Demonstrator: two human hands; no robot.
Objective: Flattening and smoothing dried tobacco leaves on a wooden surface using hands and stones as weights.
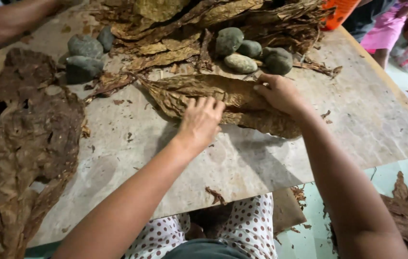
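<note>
Head view: a large dried brown leaf [223, 103] is spread flat on the bench [242, 163], just above centre. The left hand [201, 120] is laid on it palm down, fingers spread wide. The right hand [280, 93] is pressed on its 2 o'clock edge, fingers curled on the leaf. Grey stones [249, 50] sit at 12 o'clock, a leaf pile [17, 144] at 9.

A big pale tabletop [367, 120] with a stone look fills most of the view. Soft light falls on it. Beside it on the right is a light green tiled floor [405, 168] with brown scraps.
</note>
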